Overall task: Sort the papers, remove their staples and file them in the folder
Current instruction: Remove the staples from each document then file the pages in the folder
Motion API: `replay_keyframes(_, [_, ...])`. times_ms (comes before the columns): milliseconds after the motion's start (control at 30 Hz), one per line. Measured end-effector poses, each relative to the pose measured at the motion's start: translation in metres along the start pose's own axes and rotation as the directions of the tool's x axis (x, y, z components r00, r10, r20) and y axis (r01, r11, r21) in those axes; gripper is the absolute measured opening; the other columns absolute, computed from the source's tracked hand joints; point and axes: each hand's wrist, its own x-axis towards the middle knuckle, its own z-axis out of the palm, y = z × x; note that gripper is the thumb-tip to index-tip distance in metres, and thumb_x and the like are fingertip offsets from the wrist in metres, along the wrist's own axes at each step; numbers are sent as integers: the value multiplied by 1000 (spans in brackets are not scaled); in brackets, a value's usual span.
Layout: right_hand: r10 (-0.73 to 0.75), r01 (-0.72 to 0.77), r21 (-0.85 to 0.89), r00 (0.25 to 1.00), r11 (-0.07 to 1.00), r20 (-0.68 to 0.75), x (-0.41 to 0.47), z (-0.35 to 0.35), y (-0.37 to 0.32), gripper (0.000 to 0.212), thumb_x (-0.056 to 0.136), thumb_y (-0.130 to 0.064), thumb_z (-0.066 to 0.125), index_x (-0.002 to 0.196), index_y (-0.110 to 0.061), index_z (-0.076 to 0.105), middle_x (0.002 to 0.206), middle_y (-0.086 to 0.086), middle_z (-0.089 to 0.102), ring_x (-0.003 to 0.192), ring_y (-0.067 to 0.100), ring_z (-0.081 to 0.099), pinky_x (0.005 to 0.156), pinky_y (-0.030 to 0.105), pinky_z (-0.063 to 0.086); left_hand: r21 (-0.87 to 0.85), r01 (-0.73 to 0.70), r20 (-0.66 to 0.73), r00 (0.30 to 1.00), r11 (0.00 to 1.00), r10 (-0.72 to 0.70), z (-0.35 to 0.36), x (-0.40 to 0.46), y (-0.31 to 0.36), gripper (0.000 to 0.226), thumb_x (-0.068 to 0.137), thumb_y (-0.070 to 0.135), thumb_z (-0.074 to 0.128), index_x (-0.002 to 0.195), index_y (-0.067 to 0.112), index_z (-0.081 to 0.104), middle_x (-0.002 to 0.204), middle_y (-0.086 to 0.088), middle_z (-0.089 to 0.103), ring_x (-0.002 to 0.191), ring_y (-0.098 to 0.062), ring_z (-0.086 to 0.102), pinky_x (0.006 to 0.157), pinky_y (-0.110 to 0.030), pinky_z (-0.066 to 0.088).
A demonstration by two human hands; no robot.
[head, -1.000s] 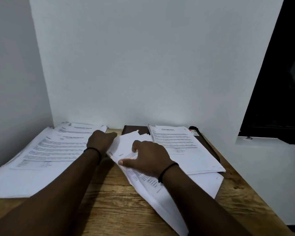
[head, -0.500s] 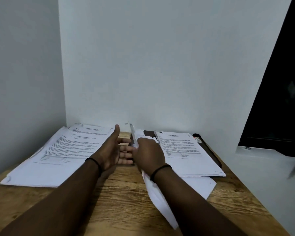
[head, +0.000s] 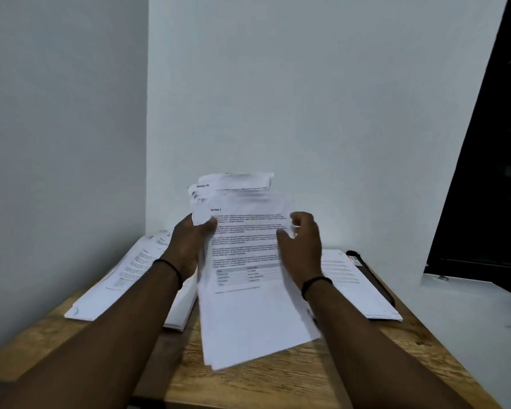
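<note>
A bundle of printed pages (head: 248,290) stands tilted above the middle of the wooden table (head: 278,382), its top sheets fanned out and blurred. My left hand (head: 189,246) grips the bundle's upper left edge, thumb on the front page. My right hand (head: 301,246) holds the upper right edge with curled fingers. A pile of papers (head: 130,276) lies on the left of the table. Another pile (head: 354,287) lies on the right, on top of a dark brown folder (head: 378,287) of which only the right edge shows.
White walls meet in a corner just behind the table. A dark window frame (head: 484,172) stands at the right above a white ledge (head: 469,320). Bare wood shows along the table's near edge.
Both hands have lifted the middle bundle off the table and turned it up to face me. The view has shifted left and closer.
</note>
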Motion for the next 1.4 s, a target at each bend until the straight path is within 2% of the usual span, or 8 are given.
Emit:
replay_keyframes(133, [200,-265,307,953,914,228,3,-17,4,84,77,-39,85,143,-19,37,130,3,55,117,18,59,106,41,47,7,-117,-10,993,993,117,0,-7,34,31,89,26,68,118,15,67,113,-10,74,105,-31,70,93,-44,55])
replay_keyframes(267, [39,-134,523,981,842,188,-3,-24,-15,43,80,-29,83,116,-13,68,111,6,75,105,26,71,94,51,56,62,-199,73,978,978,195,14,-23,66,39,89,35,66,120,11,67,115,-10,73,108,-31,69,97,-48,53])
replay_keyframes(433, [-42,-17,602,996,799,84,9,-46,-49,31,87,-17,78,116,-9,68,108,5,76,102,24,72,80,32,59,53,-221,102,971,974,215,39,-32,99,32,96,33,61,117,9,68,112,-11,74,103,-29,70,92,-42,56])
replay_keyframes(733, [37,-212,556,950,804,309,-48,-62,-5,35,85,-12,77,118,-6,67,110,9,75,102,30,72,84,39,60,146,-108,150,985,983,86,35,-58,41,32,90,26,68,116,7,70,108,-7,75,103,-27,70,83,-31,54])
replay_keyframes(933, [41,-165,547,972,821,231,-38,-63,-9,36,83,-18,80,116,-9,70,111,10,75,105,31,71,93,52,56,160,-101,133,988,982,80,42,-48,55,29,89,26,70,111,6,71,103,-9,76,95,-26,72,77,-29,57])
replay_keyframes(1100, [46,-161,488,970,858,238,-13,-80,-16,31,84,-7,78,113,-5,68,106,10,76,101,31,72,88,47,59,90,-79,137,988,993,66,51,-36,64,28,93,23,65,113,3,69,107,-13,75,94,-29,72,82,-37,59])
replay_keyframes(1267, [78,-149,324,972,934,222,8,-110,1,35,80,-4,81,110,-8,62,102,6,75,88,16,72,68,21,57,15,144,204,968,990,-144,56,-18,45,26,98,19,58,116,1,66,108,-17,74,90,-30,73,73,-40,61])
replay_keyframes(1400, [159,-195,174,967,965,201,15,-109,32,42,75,-13,85,108,-19,59,95,0,74,88,17,72,78,32,60,-10,246,157,958,969,-241,65,-7,-1,26,99,16,57,120,3,63,115,-22,70,91,-33,70,69,-40,61])
